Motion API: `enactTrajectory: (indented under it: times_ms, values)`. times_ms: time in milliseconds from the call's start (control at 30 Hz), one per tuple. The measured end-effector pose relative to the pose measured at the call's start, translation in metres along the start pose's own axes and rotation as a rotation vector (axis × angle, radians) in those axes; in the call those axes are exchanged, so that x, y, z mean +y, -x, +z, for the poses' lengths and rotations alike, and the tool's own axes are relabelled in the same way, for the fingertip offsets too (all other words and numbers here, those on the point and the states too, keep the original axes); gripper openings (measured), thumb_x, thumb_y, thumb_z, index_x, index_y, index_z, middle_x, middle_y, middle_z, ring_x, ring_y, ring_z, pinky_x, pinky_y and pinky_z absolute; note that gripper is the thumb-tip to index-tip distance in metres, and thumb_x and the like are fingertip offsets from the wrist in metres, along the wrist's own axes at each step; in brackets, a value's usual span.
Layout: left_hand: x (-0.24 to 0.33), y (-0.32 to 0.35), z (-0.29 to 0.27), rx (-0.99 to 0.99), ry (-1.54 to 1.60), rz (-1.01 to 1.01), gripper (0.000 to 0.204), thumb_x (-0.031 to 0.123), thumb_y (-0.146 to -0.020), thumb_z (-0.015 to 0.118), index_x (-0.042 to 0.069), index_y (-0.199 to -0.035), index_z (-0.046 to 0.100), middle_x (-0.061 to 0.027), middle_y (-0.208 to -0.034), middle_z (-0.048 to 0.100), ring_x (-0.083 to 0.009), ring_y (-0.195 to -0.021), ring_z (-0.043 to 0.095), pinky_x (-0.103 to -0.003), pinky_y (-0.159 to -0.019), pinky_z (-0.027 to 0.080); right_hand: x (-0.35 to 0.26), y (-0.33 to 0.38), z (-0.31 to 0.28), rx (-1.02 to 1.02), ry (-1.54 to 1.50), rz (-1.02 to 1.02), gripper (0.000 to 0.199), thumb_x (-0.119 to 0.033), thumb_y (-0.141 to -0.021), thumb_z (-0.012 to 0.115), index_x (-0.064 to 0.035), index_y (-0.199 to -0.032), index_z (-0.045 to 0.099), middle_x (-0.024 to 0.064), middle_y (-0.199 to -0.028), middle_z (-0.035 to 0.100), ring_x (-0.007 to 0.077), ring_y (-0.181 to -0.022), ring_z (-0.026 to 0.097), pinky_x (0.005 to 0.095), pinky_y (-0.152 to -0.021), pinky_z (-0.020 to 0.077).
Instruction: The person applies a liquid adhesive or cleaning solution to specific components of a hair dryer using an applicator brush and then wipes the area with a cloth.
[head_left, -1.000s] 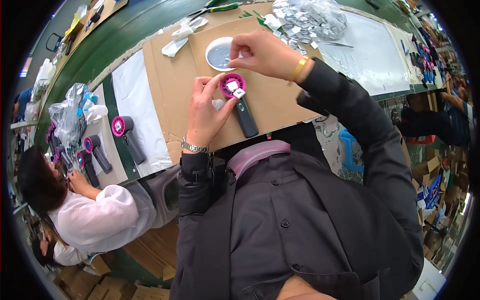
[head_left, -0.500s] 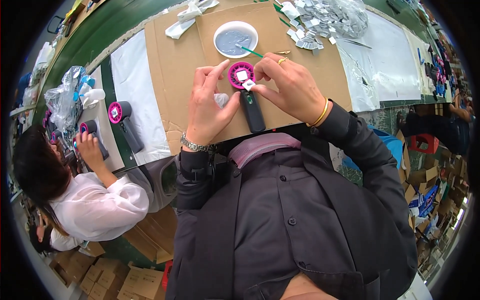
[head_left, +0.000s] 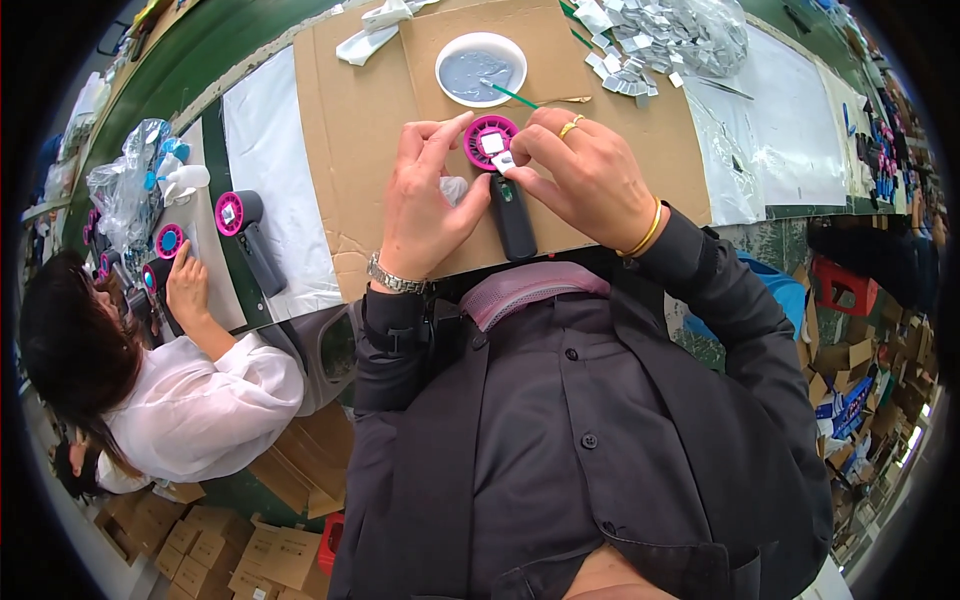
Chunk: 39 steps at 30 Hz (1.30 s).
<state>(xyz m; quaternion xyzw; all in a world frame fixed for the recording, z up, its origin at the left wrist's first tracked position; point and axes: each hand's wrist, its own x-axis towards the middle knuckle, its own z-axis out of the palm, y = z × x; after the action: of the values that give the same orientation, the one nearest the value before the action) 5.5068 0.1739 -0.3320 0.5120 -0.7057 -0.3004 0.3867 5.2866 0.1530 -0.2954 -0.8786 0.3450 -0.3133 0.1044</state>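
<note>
A handheld fan with a black handle (head_left: 513, 222) and a pink round grille (head_left: 477, 152) lies on the cardboard in front of me. A white square piece (head_left: 493, 144) sits at the grille's centre. My right hand (head_left: 588, 170) pinches a second small white square (head_left: 504, 162) with a grey smear, at the grille's lower edge. The same hand holds a thin green stick (head_left: 518, 98), whose tip reaches over a white bowl (head_left: 520, 70) of grey paste. My left hand (head_left: 422, 205) is curled left of the fan, around a crumpled whitish wad (head_left: 454, 189); index finger and thumb are apart.
A heap of small white-grey squares (head_left: 640, 45) in a plastic bag lies at the back right, with tweezers (head_left: 726, 88) beside it. White cloth (head_left: 372, 44) lies back left. Another fan (head_left: 252, 245) lies left, near a co-worker's hand (head_left: 190, 290).
My right hand has brought the pinched square against the grille's edge, slightly lower on the centre piece. The view has shifted a little. At left, the co-worker's hand and a fan have moved.
</note>
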Motion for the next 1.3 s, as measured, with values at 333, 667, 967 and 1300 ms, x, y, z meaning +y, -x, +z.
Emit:
enactTrajectory:
  times_ms: [333,667,967,1300]
  values:
    - [-0.007,-0.004,0.004,0.054,-0.033,0.086,0.059,0.01,-0.078,0.081,0.008,-0.135,0.066,-0.0107,-0.113,0.058,-0.0229,-0.095,0.061,-0.035,-0.078,0.053,0.009,-0.02,-0.001,-0.025,0.287,-0.226,0.02,-0.009,-0.084,0.072,-0.0094,-0.104,0.069,0.0059,-0.102,0.065,0.0236,-0.091,0.068,0.0364,-0.073,0.0539]
    - [-0.013,-0.004,0.005,0.044,-0.031,0.057,0.057,0.014,-0.078,0.082,0.008,-0.132,0.066,-0.0117,-0.114,0.058,-0.0258,-0.096,0.063,-0.037,-0.08,0.054,0.013,-0.022,0.009,-0.07,0.256,-0.198,0.018,-0.012,-0.086,0.074,-0.0087,-0.104,0.071,0.0056,-0.103,0.067,0.0241,-0.096,0.068,0.0365,-0.077,0.0542]
    - [-0.015,-0.004,0.006,0.061,-0.013,0.081,0.054,0.014,-0.079,0.082,0.008,-0.131,0.068,-0.0107,-0.112,0.059,-0.0239,-0.091,0.063,-0.036,-0.076,0.053,0.014,-0.024,0.012,-0.09,0.17,-0.136,0.019,-0.016,-0.086,0.078,-0.0082,-0.104,0.073,0.0059,-0.101,0.068,0.0258,-0.097,0.069,0.0377,-0.08,0.0546]
    - [-0.014,-0.002,0.005,0.061,-0.003,0.073,0.053,0.013,-0.08,0.082,0.009,-0.131,0.068,-0.0098,-0.11,0.059,-0.0228,-0.088,0.062,-0.035,-0.074,0.052,0.014,-0.02,0.016,-0.113,0.163,-0.077,0.021,-0.018,-0.089,0.076,-0.0087,-0.108,0.075,0.0059,-0.104,0.07,0.0262,-0.099,0.069,0.0388,-0.081,0.0544]
